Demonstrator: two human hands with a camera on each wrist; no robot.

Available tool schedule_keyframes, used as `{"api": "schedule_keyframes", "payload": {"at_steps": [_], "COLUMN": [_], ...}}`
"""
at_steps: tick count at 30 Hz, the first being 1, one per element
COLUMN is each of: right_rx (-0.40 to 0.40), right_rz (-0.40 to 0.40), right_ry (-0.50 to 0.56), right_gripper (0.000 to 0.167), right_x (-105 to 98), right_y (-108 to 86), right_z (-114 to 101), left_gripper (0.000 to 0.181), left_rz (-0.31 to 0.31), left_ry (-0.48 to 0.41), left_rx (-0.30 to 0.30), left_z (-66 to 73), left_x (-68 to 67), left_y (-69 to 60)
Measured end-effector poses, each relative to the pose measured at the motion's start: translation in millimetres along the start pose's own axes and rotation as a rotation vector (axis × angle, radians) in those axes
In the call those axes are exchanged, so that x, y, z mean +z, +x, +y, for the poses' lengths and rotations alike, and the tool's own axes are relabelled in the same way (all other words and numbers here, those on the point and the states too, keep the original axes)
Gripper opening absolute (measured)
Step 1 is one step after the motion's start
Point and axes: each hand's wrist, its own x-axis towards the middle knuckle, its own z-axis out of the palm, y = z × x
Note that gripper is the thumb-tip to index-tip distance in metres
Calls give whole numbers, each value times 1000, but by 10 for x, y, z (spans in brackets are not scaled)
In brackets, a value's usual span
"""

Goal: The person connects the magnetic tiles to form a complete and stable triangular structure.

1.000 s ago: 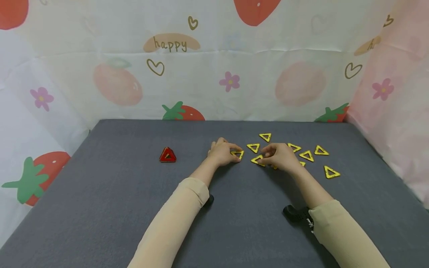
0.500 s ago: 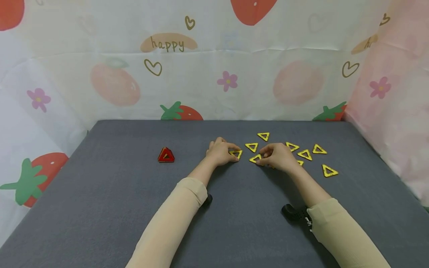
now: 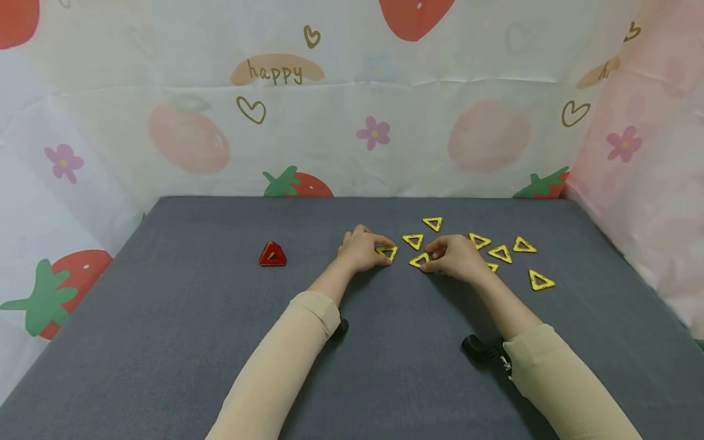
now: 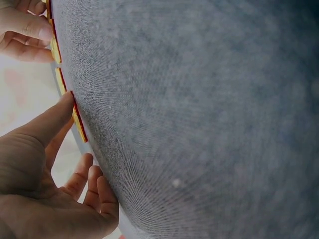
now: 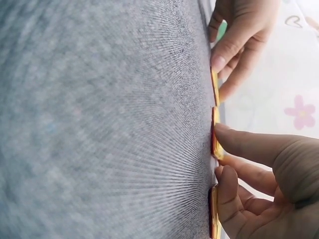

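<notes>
Near the middle of the table, the left hand (image 3: 364, 250) pinches a flat yellow triangle frame (image 3: 392, 253) between thumb and index finger. In the left wrist view that triangle (image 4: 79, 124) shows a red edge against the cloth. Just to its right, the right hand (image 3: 455, 259) holds a second yellow triangle frame (image 3: 415, 261) with thumb and index finger. The right wrist view shows this triangle (image 5: 215, 139) flat on the cloth, a small gap away from the left hand's one. Part of each held triangle is hidden by fingers.
A red triangle piece (image 3: 272, 255) lies to the left on the grey table cloth (image 3: 165, 342). Several yellow triangles lie behind and right of the hands, among them one at the back (image 3: 432, 223) and one far right (image 3: 541, 280). A printed curtain (image 3: 352, 91) borders the table.
The whole view shifts slightly left between the first frame and the second. Both hands and the triangles keep their places on the table.
</notes>
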Motion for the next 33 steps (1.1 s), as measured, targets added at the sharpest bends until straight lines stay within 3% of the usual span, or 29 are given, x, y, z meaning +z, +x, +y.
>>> {"api": "schedule_keyframes", "payload": {"at_steps": [33], "right_rx": [-16], "right_rz": [15], "right_ry": [6], "right_gripper": [39], "right_x": [-10], "right_y": [-7], "right_z": [-52], "left_gripper": [40], "left_rz": [-14], "left_ry": [-12], "left_rx": [4], "left_z": [-4], "left_x": [-6], "left_y": [-1]}}
